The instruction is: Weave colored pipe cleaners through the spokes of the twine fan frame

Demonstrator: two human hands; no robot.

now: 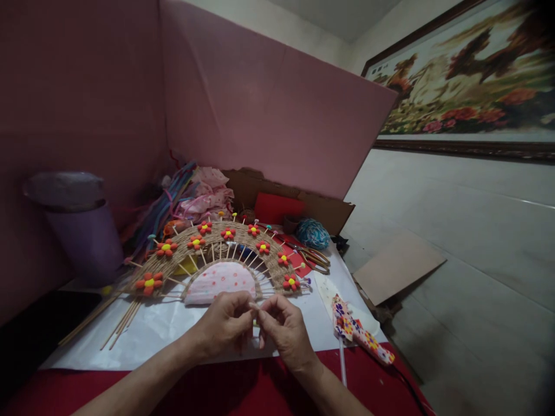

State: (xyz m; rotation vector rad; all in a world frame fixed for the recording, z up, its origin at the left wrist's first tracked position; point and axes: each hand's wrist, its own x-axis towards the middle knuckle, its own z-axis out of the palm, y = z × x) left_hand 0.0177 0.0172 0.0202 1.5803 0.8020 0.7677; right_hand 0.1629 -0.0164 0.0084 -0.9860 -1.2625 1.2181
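My left hand (228, 320) and my right hand (284, 329) meet fingertip to fingertip over the front of a white sheet (173, 341). Both are closed in a pinch on something small and pale, mostly hidden by the fingers. Just beyond them lies a half-round fan (277, 271) of twine woven over thin sticks. Red and orange flowers (228, 233) with yellow centres dot its band, and small coloured balls tip the sticks. A pink dotted half-disc (223, 282) fills its middle.
On the right lies a flower-patterned glue gun (359, 332) with a clear glue stick. Behind the fan are scissors (314, 258), blue yarn (313, 233), red sheets (277, 207) and pink cloth (208, 193). Loose sticks (124, 323) and a purple bin (87, 242) are at left.
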